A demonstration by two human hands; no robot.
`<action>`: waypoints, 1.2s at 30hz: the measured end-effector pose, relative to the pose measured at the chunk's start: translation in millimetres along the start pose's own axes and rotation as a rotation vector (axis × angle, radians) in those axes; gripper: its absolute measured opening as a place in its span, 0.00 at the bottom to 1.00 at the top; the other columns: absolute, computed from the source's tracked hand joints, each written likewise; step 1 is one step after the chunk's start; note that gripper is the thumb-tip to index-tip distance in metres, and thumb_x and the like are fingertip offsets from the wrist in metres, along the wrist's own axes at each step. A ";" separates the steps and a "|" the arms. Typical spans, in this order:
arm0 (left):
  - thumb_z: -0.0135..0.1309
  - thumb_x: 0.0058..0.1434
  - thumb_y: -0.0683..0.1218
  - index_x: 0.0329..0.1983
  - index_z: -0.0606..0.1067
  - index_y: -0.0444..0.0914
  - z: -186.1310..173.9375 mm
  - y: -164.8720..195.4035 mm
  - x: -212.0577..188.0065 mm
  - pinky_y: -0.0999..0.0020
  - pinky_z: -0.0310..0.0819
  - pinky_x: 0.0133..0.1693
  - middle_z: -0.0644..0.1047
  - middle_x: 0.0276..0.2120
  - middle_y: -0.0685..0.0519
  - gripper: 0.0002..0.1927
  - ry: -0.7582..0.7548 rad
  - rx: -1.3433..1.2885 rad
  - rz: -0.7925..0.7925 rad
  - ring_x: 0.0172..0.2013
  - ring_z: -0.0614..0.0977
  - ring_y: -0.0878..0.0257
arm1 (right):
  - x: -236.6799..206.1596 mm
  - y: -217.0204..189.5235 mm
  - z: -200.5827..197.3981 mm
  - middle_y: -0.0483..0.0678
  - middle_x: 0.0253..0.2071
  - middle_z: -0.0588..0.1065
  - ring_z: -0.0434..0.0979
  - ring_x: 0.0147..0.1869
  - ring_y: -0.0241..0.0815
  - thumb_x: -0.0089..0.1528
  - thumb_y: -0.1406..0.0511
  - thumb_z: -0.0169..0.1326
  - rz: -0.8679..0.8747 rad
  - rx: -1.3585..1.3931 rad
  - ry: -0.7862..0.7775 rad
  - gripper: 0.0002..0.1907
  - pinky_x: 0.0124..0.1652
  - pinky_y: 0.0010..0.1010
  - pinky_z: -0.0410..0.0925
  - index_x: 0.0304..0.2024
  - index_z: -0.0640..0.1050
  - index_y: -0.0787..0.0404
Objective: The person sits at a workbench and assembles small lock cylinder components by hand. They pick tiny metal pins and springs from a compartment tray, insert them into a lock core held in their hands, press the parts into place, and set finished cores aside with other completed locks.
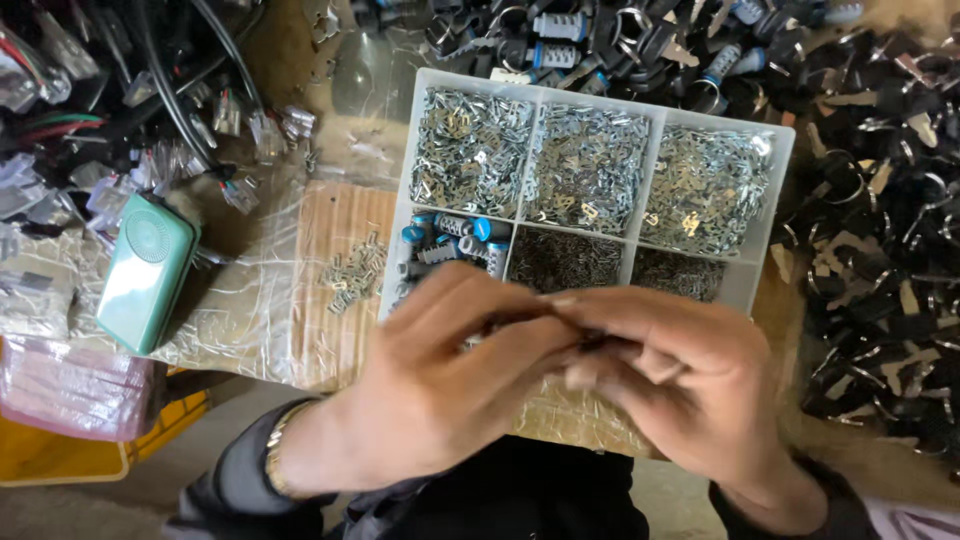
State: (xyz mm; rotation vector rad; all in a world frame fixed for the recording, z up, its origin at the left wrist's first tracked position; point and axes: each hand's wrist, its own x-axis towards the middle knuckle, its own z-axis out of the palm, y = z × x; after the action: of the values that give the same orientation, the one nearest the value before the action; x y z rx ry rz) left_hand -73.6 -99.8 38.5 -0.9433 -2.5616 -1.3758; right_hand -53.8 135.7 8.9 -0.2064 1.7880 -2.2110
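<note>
Both hands meet low in the head view, just in front of the near edge of a white compartment tray (pixel 780 150). Left hand (pixel 450 390) comes in from lower left, wrist angled up and inward, a gold-coloured bracelet (pixel 275 450) at the cuff of a dark sleeve; its fingers (pixel 510 350) curl toward the right hand. Right hand (pixel 680 390) enters from lower right, back of the hand up, fingers (pixel 620 310) bent and pressed against the left hand's fingertips. Between the two sets of fingertips sits a small dark part (pixel 590 342), pinched closed from both sides; motion blur hides its shape, so what kind of piece it is cannot be told. Tray holds three upper compartments heaped with small silvery metal stampings (pixel 588 165), a lower left compartment with blue-capped cylinder pieces (pixel 455 240), and two lower compartments of fine dark bits (pixel 565 260), partly covered by the hands. Left of the tray, a small loose scatter of silver pieces (pixel 352 272) lies on a wooden counter (pixel 340 330) under clear plastic sheet. Further left, a green rectangular box (pixel 145 270) lies tilted, near tangled cables and clear connectors (pixel 150 110). Heaps of black-headed keys (pixel 880 240) lie right of and behind the tray.
</note>
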 end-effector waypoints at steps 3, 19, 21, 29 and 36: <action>0.67 0.64 0.40 0.50 0.78 0.36 21.9 -2.0 -0.5 0.65 0.79 0.44 0.79 0.45 0.48 0.13 0.074 -0.046 -0.044 0.43 0.82 0.57 | -0.6 -1.1 -0.4 0.60 0.51 0.80 0.84 0.51 0.44 0.59 0.76 0.63 0.063 -0.094 0.086 0.20 0.50 0.28 0.81 0.55 0.78 0.72; 0.62 0.59 0.40 0.49 0.79 0.33 29.7 -13.4 1.0 0.60 0.73 0.46 0.77 0.39 0.51 0.14 -0.098 0.362 -0.057 0.41 0.75 0.53 | -14.6 8.7 -11.2 0.59 0.54 0.78 0.81 0.54 0.46 0.72 0.76 0.53 0.010 0.253 0.276 0.09 0.53 0.38 0.79 0.55 0.77 0.71; 0.63 0.60 0.40 0.50 0.79 0.34 25.3 -11.2 3.2 0.60 0.73 0.45 0.78 0.41 0.50 0.15 -0.095 0.331 -0.040 0.41 0.75 0.53 | -14.6 6.7 -10.8 0.59 0.55 0.78 0.81 0.54 0.45 0.73 0.76 0.52 0.003 0.227 0.271 0.08 0.52 0.36 0.78 0.55 0.76 0.72; 0.64 0.58 0.38 0.51 0.81 0.35 -6.9 4.9 24.6 0.63 0.76 0.44 0.80 0.43 0.51 0.16 -0.064 0.325 -0.062 0.41 0.79 0.55 | -13.8 4.9 -8.3 0.62 0.54 0.77 0.81 0.55 0.47 0.76 0.75 0.51 -0.051 0.296 0.275 0.10 0.52 0.35 0.78 0.59 0.75 0.71; 0.65 0.53 0.42 0.46 0.81 0.33 -20.4 1.6 12.1 0.63 0.74 0.39 0.81 0.41 0.46 0.16 -0.107 0.542 -0.107 0.38 0.78 0.54 | -15.4 4.5 -11.0 0.61 0.54 0.77 0.82 0.55 0.48 0.73 0.78 0.52 -0.055 0.241 0.224 0.08 0.52 0.38 0.80 0.54 0.77 0.71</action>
State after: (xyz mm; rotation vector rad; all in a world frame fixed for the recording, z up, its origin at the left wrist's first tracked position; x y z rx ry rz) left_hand -86.7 -109.3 56.0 -0.8019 -2.8629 -0.5896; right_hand -41.8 149.8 3.2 0.0468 1.6161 -2.5500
